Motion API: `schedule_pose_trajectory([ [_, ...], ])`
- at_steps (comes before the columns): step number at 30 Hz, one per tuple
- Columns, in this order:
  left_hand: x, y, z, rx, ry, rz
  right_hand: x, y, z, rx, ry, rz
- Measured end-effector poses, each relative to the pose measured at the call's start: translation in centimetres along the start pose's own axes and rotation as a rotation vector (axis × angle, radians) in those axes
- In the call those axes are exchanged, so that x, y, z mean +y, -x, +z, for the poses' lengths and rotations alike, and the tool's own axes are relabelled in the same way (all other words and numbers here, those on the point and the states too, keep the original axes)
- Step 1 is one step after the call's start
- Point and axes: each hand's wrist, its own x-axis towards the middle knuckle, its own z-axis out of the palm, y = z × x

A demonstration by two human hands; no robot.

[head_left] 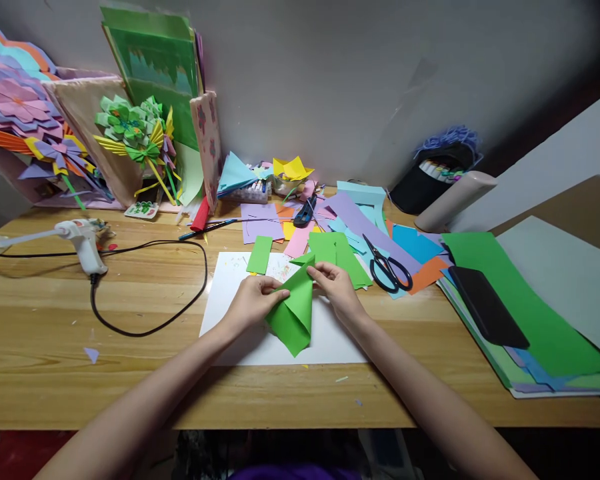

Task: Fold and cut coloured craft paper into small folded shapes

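A creased sheet of green paper (295, 320) is held between both hands, tilted above a white sheet (220, 340). My left hand (255, 299) pinches its left edge, thumb on top. My right hand (334, 285) grips the upper right corner between thumb and fingertips. A fold line runs across the paper and its lower end comes to a point. Just behind the hands lie a small green rectangle (260, 255) and several more green pieces (343, 257).
Black-handled scissors (387, 267) lie on coloured scraps to the right. A white glue gun (83, 247) with a looping black cord is at left. A dark phone (487, 305) rests on stacked paper (545, 320). Paper flowers (130, 127) and a marker holder (433, 173) stand along the wall.
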Motion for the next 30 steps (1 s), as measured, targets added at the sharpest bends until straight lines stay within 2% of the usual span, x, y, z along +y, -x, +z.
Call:
schedule_pose_trajectory([
  [7,-0.4,-0.2,0.0,-0.050,0.037,-0.041,0.0,-0.2,-0.1,-0.001,-0.063,0.021],
  [16,-0.6,-0.4,0.1,-0.094,0.100,-0.098,0.3,-0.9,-0.6,0.063,-0.049,-0.015],
  [19,-0.8,-0.4,0.1,-0.107,0.108,-0.109,0.3,-0.9,-0.6,0.092,-0.021,-0.041],
  [24,-0.9,-0.5,0.1,-0.107,0.120,-0.126,0.3,-0.9,-0.6,0.059,0.009,-0.099],
  [27,-0.8,-0.5,0.2,-0.117,0.129,-0.135,0.1,-1.0,-0.7,0.115,0.003,-0.137],
  [30,-0.9,-0.6,0.1,-0.110,0.097,-0.139,-0.4,-1.1,-0.9,0.119,-0.041,-0.095],
])
